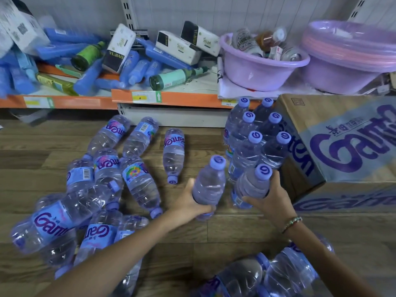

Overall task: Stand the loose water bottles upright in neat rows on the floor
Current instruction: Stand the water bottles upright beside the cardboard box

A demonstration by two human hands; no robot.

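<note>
1. Both hands are busy here. The left hand [188,202] is wrapped around the lower body of a clear plastic water bottle with a purple cap [209,185], holding it nearly upright with a slight tilt. The right hand [271,198] grips a second clear purple-capped bottle [251,185] around its middle, right at the front of the rows.

2. The standing rows of purple-capped bottles [255,133] sit at about 1 o'clock from the hands, two columns wide, tucked against the brown cardboard carton with purple lettering [334,142] at 3 o'clock. The right-hand bottle looks like it's going in as the next front spot; can't tell if its base is on the floor yet.

3. Loads left to do: a heap of loose bottles lying on their sides [102,179] from 9 to 11 o'clock on the wood-plank floor [214,232], plus two more fallen bottles [267,275] at 5 o'clock by the right forearm.

4. Handling guess: these look full, so decently heavy for their size, and the thin ribbed walls will dent if you squeeze. The label band or the ribbed waist seems the best place to take hold, as the cap end is too narrow for control. Smooth plastic, so maybe a bit slippery.

5. Tall and narrow, so knocking one could probably topple its neighbours. I'd set each down flat, touching the next.
</note>
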